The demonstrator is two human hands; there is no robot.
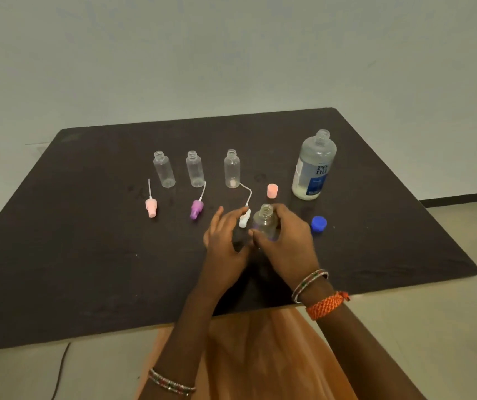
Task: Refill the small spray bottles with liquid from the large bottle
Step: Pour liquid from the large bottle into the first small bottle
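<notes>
Three small clear bottles [164, 168] [195, 168] [231, 168] stand uncapped in a row on the dark table [87, 255]. In front of them lie a pink spray head [150, 207], a purple one [196, 208] and a white one [244, 217], each with a dip tube. My right hand [286, 241] grips a fourth small open bottle [265, 222] upright. My left hand [225, 241] is beside it with relaxed fingers, fingertips near the white spray head. The large bottle [314, 166] stands open at the right, partly filled.
A pink cap [272, 190] stands between the small bottles and the large one. A blue cap [318, 222] lies to the right of my right hand. The table's near edge runs just above my orange clothing [260, 356]. A cable [61, 368] lies on the floor at lower left.
</notes>
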